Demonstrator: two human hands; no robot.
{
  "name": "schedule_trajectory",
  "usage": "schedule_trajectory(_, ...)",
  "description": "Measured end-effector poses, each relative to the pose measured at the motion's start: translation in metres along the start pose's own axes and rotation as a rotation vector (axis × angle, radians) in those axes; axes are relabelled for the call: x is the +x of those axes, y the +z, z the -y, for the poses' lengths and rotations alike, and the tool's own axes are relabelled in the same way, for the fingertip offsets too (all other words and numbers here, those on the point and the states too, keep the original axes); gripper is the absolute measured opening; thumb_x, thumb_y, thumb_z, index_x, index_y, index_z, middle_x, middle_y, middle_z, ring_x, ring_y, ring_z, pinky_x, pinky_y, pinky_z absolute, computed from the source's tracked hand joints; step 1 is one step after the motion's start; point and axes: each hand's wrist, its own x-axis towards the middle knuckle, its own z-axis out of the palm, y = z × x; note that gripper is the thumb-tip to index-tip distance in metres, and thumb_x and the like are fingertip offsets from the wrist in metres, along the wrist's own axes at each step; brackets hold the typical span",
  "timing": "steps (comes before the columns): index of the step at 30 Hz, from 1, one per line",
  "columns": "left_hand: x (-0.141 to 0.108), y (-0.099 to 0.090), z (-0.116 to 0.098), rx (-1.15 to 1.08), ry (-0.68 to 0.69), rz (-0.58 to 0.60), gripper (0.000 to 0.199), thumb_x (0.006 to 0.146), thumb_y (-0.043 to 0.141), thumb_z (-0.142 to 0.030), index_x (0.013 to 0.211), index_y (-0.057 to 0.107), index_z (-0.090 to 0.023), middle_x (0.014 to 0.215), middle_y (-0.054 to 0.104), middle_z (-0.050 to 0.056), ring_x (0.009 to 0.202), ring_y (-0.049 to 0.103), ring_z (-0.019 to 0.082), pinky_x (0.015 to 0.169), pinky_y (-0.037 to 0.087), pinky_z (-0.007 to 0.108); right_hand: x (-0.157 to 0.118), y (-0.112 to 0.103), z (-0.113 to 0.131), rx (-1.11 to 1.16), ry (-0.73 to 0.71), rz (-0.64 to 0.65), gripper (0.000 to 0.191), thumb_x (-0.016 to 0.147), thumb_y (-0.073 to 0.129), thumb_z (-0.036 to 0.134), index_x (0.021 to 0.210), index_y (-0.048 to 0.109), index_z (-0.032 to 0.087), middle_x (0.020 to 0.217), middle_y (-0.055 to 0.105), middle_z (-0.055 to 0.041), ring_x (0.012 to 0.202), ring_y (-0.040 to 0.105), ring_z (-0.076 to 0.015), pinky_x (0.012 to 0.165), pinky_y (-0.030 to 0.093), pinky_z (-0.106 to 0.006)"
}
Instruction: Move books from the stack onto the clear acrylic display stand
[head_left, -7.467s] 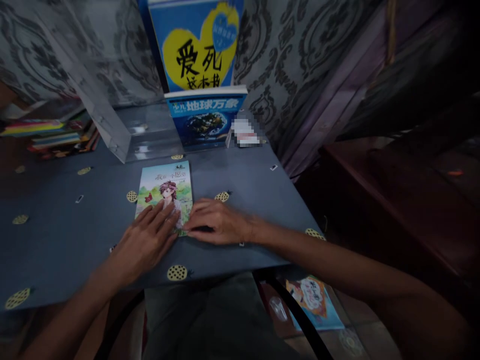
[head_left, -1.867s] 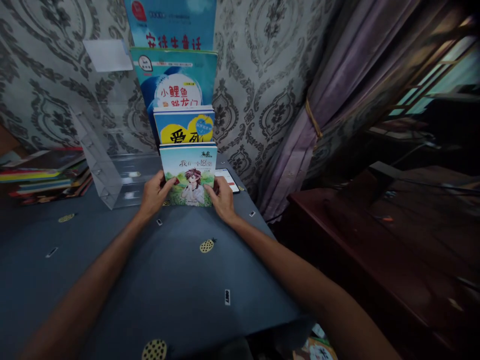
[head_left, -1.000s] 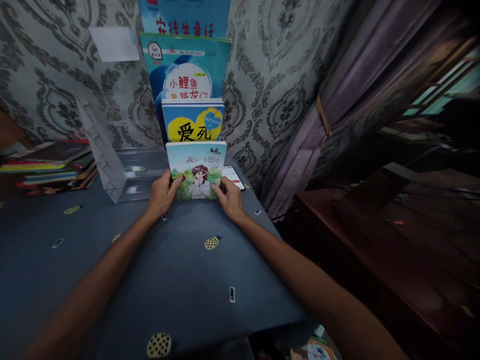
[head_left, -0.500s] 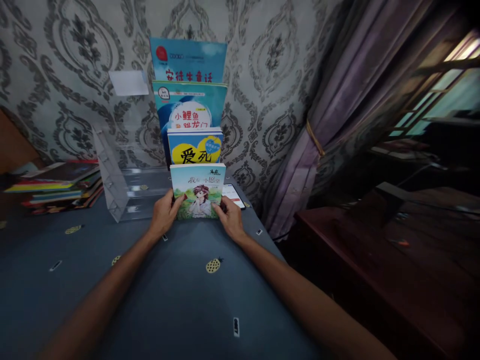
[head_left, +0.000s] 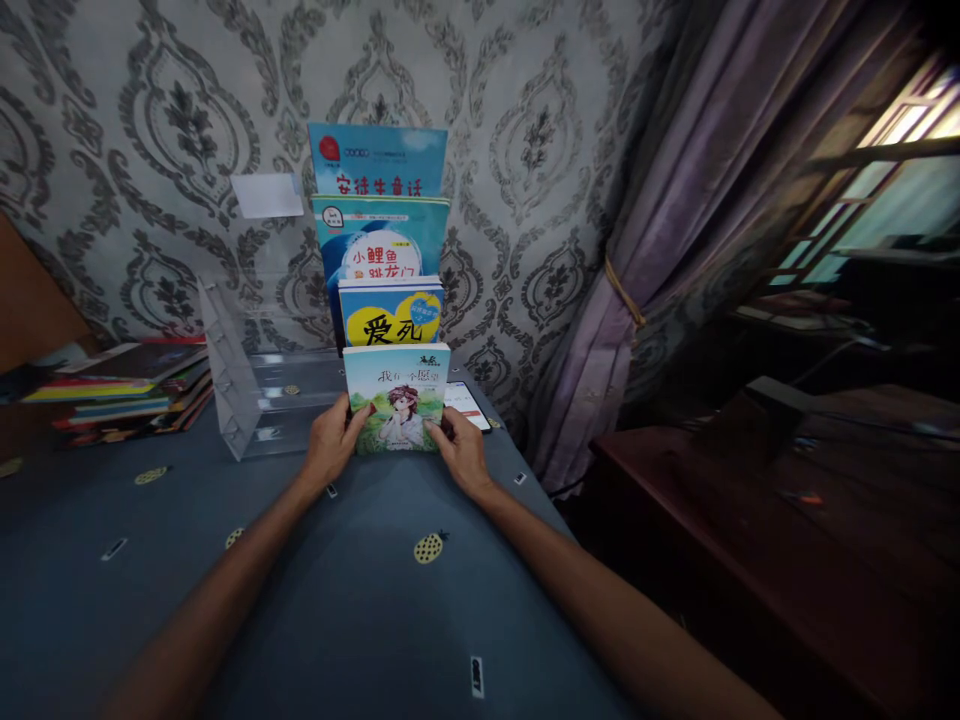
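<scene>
The small front book (head_left: 397,400), with a cartoon figure on its green and pale blue cover, stands upright at the lowest tier of a clear stepped rack (head_left: 281,400). My left hand (head_left: 335,437) grips its left edge, thumb on the cover. Round its right edge is my right hand (head_left: 459,445), thumb also on the front. Behind rise a blue and yellow book (head_left: 391,315), a teal book (head_left: 382,235) and a taller blue book (head_left: 379,160), each higher than the one before. The fingers behind the front book are hidden.
A pile of books (head_left: 135,390) lies on the left of the blue tablecloth (head_left: 337,600). A phone (head_left: 466,405) rests just right of the rack. A white label (head_left: 266,195) tops the rack's left part. Beyond the table's right edge are a curtain (head_left: 592,250) and dark red furniture (head_left: 675,500).
The whole view has shifted, so the books, rack and hands appear slightly lower. Both hands keep their hold on the front book, which stays in its place.
</scene>
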Motion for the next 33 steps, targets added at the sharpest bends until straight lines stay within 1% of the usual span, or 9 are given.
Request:
schedule_trajectory(5,-0.002,-0.001,0.0,-0.017,0.027,-0.016,0.035,0.094,0.047,-0.052,0.098,0.061,-0.02,0.083,0.07,0.003,0.07,0.061,0.018,0.065,0.042,0.028,0.0,-0.001,0.002,0.022,0.004,-0.003,0.029,0.091,0.056,0.044,0.073,0.046,0.023,0.066,0.045,0.0027,0.062,0.044,-0.016,0.06,0.033,-0.028)
schedule_trajectory(9,-0.006,-0.002,0.001,0.01,0.049,-0.019,0.034,0.092,0.05,-0.052,0.095,0.061,-0.02,0.074,0.066,0.001,0.065,0.06,0.018,0.063,0.042,0.028,0.0,-0.002,0.004,0.025,-0.002,-0.007,0.03,0.09,0.057,0.045,0.071,0.045,0.023,0.066,0.045,0.003,0.062,0.044,-0.0156,0.059,0.033,-0.028)
schedule_trajectory(12,-0.009,-0.004,-0.001,-0.004,0.095,-0.036,0.03,0.09,0.051,-0.049,0.092,0.06,-0.021,0.071,0.064,0.001,0.064,0.06,0.018,0.063,0.044,0.029,0.0,-0.002,0.004,0.006,0.0,-0.009,0.028,0.088,0.058,0.043,0.072,0.047,0.023,0.066,0.048,0.0027,0.062,0.046,-0.0156,0.059,0.034,-0.027)
schedule_trajectory(15,-0.012,-0.004,-0.002,-0.004,0.133,-0.06,0.026,0.09,0.052,-0.046,0.089,0.059,-0.022,0.07,0.063,0.001,0.063,0.06,0.018,0.063,0.045,0.029,0.0,-0.002,0.004,-0.015,0.003,-0.021,0.027,0.086,0.059,0.041,0.07,0.045,0.024,0.065,0.049,0.0028,0.062,0.047,-0.0158,0.058,0.035,-0.027)
schedule_trajectory(23,-0.02,-0.002,0.003,0.094,0.28,-0.103,0.019,0.092,0.05,-0.041,0.089,0.055,-0.023,0.07,0.061,0.002,0.062,0.061,0.019,0.061,0.046,0.031,-0.002,-0.003,0.005,-0.042,-0.011,-0.024,0.025,0.086,0.058,0.04,0.07,0.045,0.025,0.066,0.051,0.0016,0.063,0.049,-0.0169,0.057,0.038,-0.027)
schedule_trajectory(30,-0.021,0.001,0.009,0.156,0.3,-0.134,0.018,0.092,0.049,-0.04,0.084,0.052,-0.024,0.068,0.06,0.002,0.062,0.061,0.02,0.061,0.045,0.03,-0.002,-0.003,0.006,-0.04,-0.018,-0.025,0.026,0.085,0.056,0.039,0.069,0.042,0.025,0.064,0.049,0.0022,0.062,0.048,-0.0165,0.056,0.036,-0.027)
schedule_trajectory(33,-0.022,0.001,0.008,0.163,0.289,-0.113,0.018,0.093,0.049,-0.04,0.086,0.052,-0.023,0.07,0.061,0.003,0.062,0.061,0.02,0.06,0.044,0.031,-0.002,-0.003,0.008,-0.04,-0.023,-0.034,0.026,0.085,0.057,0.038,0.069,0.041,0.025,0.063,0.047,0.0028,0.06,0.047,-0.016,0.056,0.036,-0.027)
